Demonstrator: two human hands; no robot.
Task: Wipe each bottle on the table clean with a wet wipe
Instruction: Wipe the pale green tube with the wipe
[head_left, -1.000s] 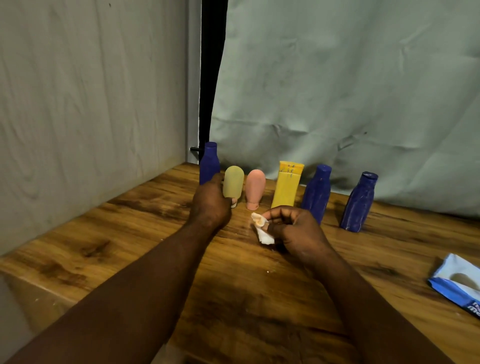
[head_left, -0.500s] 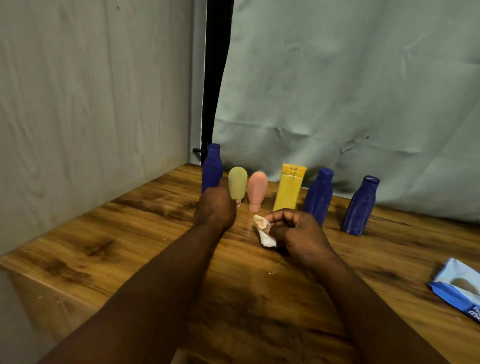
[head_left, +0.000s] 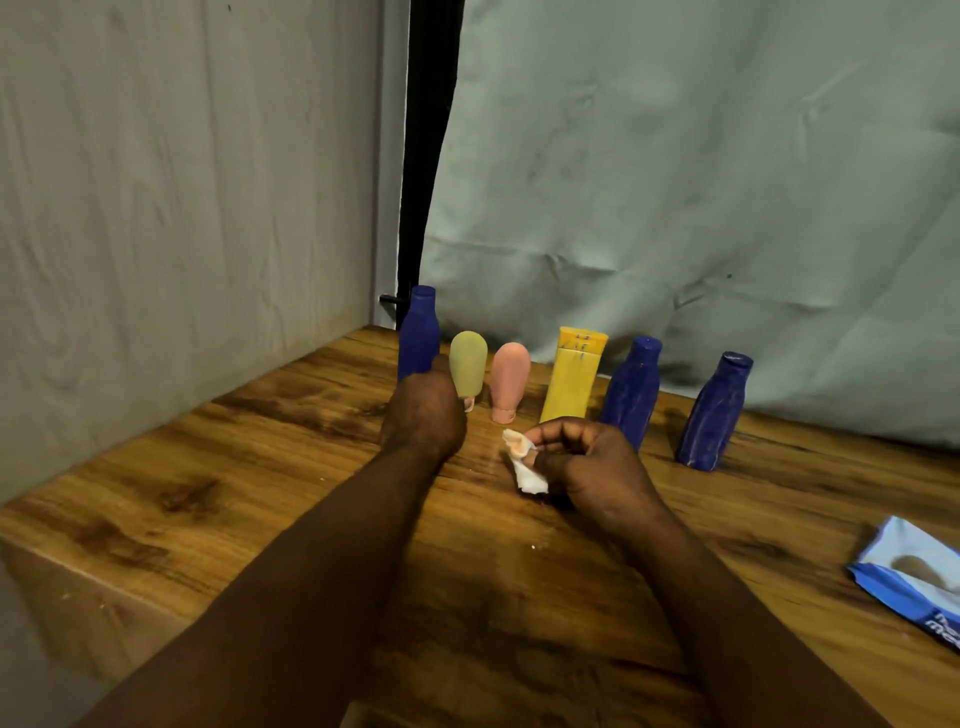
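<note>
Six containers are stood in a row along the back of the wooden counter (head_left: 249, 467), in front of a pale green sheet (head_left: 675, 182): a left blue bottle (head_left: 418, 332), an olive-green bottle (head_left: 467, 361), a pink bottle (head_left: 510, 376), a yellow tube (head_left: 574, 374), a middle blue bottle (head_left: 632, 389) and a right blue bottle (head_left: 714, 410). The olive-green and pink bottles are stood cap-down; they are judged light, soft-walled and easily tipped. The blue bottles are judged stiffer plastic, with a rough or scuffed surface that should not slip when damp. The left hand (head_left: 423, 415) is placed at the lower part of the olive-green bottle, the thumb laid against its left side. The fingers are hidden behind the hand, but the bottle appears to be gripped. A hold low on the body, near the cap, is judged best, so that the rounded upper part is left free for wiping. The right hand (head_left: 587, 462) is closed round a crumpled wet wipe (head_left: 524, 465), which is pinched between thumb and fingertips just above the counter, near the pink bottle and the yellow tube. The wipe is limp and marked with an orange stain at its top fold, so a cleaner fold may be wanted. A blue wipes pack (head_left: 914, 577) is laid at the right edge, well apart from the bottles.
</note>
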